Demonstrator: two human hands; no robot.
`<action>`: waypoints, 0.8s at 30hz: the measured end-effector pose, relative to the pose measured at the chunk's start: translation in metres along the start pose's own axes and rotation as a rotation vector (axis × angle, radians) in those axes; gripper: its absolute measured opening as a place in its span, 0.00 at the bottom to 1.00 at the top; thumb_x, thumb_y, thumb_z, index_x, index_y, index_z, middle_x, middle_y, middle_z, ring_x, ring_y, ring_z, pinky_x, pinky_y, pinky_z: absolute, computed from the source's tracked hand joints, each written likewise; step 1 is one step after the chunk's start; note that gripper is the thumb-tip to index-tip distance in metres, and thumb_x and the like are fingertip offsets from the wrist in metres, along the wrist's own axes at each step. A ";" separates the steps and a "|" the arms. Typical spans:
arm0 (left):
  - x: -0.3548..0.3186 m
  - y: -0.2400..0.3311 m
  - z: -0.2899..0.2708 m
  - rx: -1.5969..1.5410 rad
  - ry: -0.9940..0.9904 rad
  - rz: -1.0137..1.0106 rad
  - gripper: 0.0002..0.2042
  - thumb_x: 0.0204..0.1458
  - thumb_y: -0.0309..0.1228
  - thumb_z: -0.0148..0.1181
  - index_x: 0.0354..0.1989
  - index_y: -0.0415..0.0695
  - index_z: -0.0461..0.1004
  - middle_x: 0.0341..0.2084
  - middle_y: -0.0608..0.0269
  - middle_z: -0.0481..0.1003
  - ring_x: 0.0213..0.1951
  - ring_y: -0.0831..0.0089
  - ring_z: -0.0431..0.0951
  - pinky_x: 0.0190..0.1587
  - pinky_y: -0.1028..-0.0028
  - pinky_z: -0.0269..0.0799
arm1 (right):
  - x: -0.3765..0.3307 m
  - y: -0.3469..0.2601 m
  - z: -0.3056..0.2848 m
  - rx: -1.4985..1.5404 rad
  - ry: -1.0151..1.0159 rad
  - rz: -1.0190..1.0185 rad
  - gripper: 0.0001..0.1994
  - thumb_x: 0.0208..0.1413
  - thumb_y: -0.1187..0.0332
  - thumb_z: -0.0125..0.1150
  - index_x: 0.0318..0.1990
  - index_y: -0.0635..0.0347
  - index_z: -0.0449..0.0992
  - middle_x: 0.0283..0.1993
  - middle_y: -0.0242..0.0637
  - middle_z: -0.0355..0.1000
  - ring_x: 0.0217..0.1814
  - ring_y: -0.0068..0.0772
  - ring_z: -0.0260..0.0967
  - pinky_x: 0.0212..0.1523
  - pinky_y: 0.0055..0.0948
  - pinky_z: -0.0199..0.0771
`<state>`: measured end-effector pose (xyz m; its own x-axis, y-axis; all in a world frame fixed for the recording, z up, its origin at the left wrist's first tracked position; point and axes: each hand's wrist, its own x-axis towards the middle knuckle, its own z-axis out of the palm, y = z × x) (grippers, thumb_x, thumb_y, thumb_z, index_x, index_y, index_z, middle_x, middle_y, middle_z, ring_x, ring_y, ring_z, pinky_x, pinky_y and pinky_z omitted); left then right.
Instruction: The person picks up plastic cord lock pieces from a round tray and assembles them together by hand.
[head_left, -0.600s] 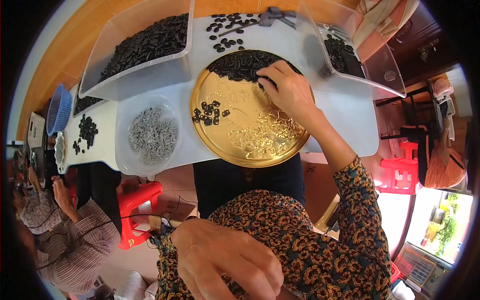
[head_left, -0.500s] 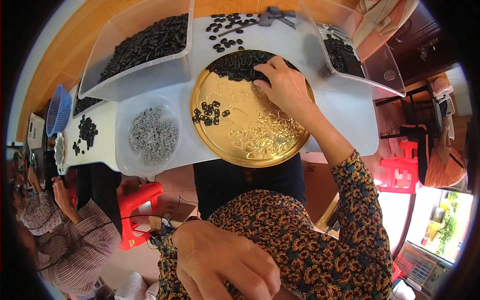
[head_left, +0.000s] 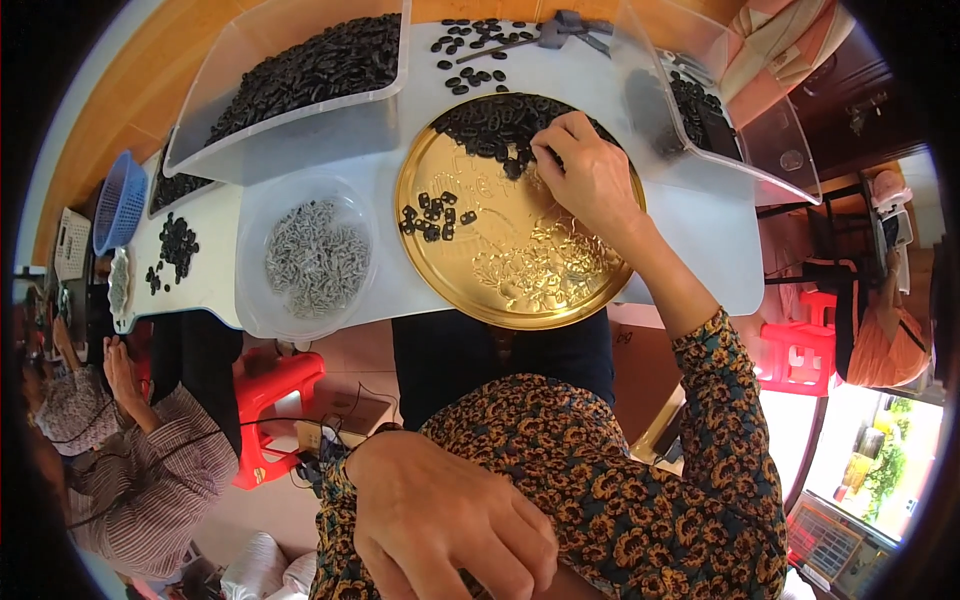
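A round gold tray (head_left: 440,270) sits at the table's front edge. Many small black oval rings (head_left: 495,125) are heaped along its far side, and a few spill toward the middle. My right hand (head_left: 590,180) is over the heap's right end, thumb and fingers drawn together in a pinch; whatever is between the fingertips is hidden. Apart from the heap, a cluster of small black pieces (head_left: 435,215) lies at the tray's left. Close to my body, my left hand (head_left: 450,520) hangs palm down with curled fingers; its fingertips and anything in them are out of sight.
Left of the tray stands a clear round tub (head_left: 315,265) of small grey metal pieces. Behind it is a large clear bin (head_left: 310,90) of black pieces. Another clear bin (head_left: 690,110) stands far right. Loose black ovals (head_left: 480,75) lie at the back. A co-worker (head_left: 170,470) sits left.
My right hand's fingers have closed together and drawn slightly nearer. Several black rings have slid from the heap toward the tray's middle. The whole view has shifted a little.
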<state>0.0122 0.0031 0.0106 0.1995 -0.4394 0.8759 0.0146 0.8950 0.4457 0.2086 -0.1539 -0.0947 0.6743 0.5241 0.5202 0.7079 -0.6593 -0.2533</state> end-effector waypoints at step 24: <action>-0.101 -0.035 -0.013 0.464 0.939 -0.437 0.13 0.52 0.23 0.59 0.46 0.37 0.72 0.35 0.57 0.76 0.37 0.74 0.77 0.41 0.77 0.70 | -0.009 -0.048 0.011 0.271 -0.430 -0.065 0.09 0.53 0.66 0.60 0.38 0.61 0.77 0.35 0.38 0.71 0.31 0.36 0.72 0.34 0.32 0.72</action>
<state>0.0046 0.0168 -0.0962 0.9252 -0.3017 0.2301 -0.0618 0.4784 0.8760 0.1704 -0.1207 -0.0965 0.6124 0.7714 0.1733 0.7417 -0.4847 -0.4636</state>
